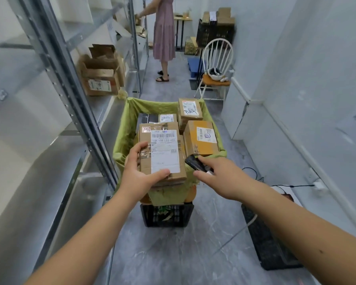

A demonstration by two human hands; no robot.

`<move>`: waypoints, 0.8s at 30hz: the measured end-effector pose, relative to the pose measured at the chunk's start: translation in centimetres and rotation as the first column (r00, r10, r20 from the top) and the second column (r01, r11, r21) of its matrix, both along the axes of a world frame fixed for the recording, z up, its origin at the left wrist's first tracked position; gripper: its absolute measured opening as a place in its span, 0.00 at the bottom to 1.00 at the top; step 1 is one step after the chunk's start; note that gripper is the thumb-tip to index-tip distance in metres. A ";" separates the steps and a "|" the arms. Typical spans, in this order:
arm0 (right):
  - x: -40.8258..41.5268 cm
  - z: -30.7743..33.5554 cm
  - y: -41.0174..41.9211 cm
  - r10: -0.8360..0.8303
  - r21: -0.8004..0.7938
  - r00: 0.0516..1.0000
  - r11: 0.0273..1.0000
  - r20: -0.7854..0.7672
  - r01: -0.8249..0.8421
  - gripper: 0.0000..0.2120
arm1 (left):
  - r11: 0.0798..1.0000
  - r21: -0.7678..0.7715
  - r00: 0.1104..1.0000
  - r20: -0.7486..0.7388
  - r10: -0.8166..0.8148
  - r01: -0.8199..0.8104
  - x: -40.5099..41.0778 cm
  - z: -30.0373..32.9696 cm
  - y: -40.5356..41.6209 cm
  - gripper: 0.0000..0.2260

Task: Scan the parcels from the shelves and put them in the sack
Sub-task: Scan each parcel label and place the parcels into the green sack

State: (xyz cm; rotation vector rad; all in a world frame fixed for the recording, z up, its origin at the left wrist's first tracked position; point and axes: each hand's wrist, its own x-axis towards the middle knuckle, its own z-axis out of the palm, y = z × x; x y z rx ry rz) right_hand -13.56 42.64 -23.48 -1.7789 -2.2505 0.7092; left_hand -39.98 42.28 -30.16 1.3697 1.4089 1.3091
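Note:
My left hand [141, 171] grips a brown cardboard parcel [162, 149] with a white shipping label, holding it over the near edge of the green sack [123, 128]. My right hand [216, 171] holds a black handheld scanner [194, 162] just to the right of that parcel. Inside the sack lie several other cardboard parcels, among them one with yellow tape [201, 137] and one at the far side [190, 109]. The sack sits on top of a black plastic crate [167, 215].
Metal shelving [74, 95] runs along the left, with opened cardboard boxes [103, 75] on it. A person in a pink dress [164, 31] stands at the far shelves. A white chair [216, 64], a black crate [269, 243] and cables lie along the right wall.

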 end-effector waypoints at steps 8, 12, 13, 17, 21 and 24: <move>-0.7 -1.0 8.5 -0.008 -0.023 0.999 1.000 -0.048 0.007 0.28 | 0.999 -0.033 0.998 0.053 0.032 -0.031 -0.8 -0.7 8.5 0.40; 0.0 -2.3 13.9 0.008 -0.033 0.996 0.999 -0.083 -0.011 0.33 | 0.996 -0.058 0.995 0.074 0.074 -0.069 0.0 -1.3 13.1 0.40; 0.1 -2.7 15.4 0.022 -0.042 0.995 0.999 -0.095 -0.026 0.33 | 0.994 -0.066 0.993 0.075 0.091 -0.086 0.4 -1.4 14.3 0.40; 0.7 -3.8 21.1 0.068 -0.076 0.989 0.994 -0.131 -0.079 0.32 | 0.979 -0.146 0.983 0.098 0.156 -0.140 1.8 -2.1 18.5 0.39; 1.3 -4.9 26.2 0.119 -0.100 0.983 0.986 -0.141 -0.134 0.28 | 0.966 -0.181 0.977 0.073 0.203 -0.187 2.8 -2.9 22.5 0.38; 1.3 -5.2 29.5 0.107 -0.112 0.986 0.986 -0.130 -0.122 0.32 | 0.959 -0.203 0.975 0.065 0.214 -0.197 3.1 -3.3 25.4 0.38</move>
